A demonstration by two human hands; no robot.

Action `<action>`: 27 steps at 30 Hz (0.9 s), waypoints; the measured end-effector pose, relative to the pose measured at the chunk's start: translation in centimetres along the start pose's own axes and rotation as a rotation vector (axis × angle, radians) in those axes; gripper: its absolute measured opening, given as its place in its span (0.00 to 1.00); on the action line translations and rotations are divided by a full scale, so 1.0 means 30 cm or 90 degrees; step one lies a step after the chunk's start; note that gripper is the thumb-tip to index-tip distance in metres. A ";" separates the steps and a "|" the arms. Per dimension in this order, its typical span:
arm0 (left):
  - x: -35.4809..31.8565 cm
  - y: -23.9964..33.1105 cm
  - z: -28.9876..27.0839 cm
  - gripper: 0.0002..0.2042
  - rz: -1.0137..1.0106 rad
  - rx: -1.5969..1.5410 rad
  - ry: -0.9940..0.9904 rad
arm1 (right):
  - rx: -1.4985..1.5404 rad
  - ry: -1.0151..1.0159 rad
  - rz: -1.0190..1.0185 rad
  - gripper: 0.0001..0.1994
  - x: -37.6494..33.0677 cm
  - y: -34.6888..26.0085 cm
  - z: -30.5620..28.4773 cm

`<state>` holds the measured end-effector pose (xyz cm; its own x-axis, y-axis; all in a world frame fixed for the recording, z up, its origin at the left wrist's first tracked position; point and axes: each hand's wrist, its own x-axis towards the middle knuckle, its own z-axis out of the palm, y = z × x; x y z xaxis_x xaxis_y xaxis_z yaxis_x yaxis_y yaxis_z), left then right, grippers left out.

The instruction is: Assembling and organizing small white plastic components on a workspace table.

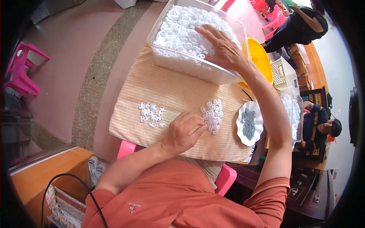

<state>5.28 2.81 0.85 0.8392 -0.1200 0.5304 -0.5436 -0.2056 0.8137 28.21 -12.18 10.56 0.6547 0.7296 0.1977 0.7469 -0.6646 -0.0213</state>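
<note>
My right hand reaches into a clear plastic box heaped with small white two-holed plastic pieces. Its fingers are stretched out over the heap. On the tan striped cloth, my left hand is closed with its fingers curled; whether anything is in them is hidden. Beside its thumb lies a small pile of the white pieces. A second, looser group of white pieces lies to the left of that hand. Right of the pile stands a white wavy-edged dish with small grey-green pieces in it.
The tan cloth covers the work table. Beyond my right arm are a yellow basin, a white perforated basket and another clear bin of white pieces. A pink stool stands at left. Other people are at the right.
</note>
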 end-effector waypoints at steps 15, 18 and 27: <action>-0.013 0.010 0.005 0.05 -0.084 -0.054 -0.004 | 0.009 0.000 -0.028 0.16 0.003 -0.004 -0.029; -0.013 0.011 0.005 0.05 -0.086 -0.059 0.000 | 0.012 0.057 -0.005 0.15 -0.001 -0.009 -0.023; -0.010 0.013 0.009 0.05 -0.078 -0.059 -0.003 | 0.090 0.144 0.061 0.15 -0.013 0.013 -0.036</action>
<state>4.84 2.50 0.94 0.8995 -0.1033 0.4245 -0.4353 -0.1289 0.8910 28.11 -12.91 11.54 0.6924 0.5999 0.4009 0.7023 -0.6877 -0.1838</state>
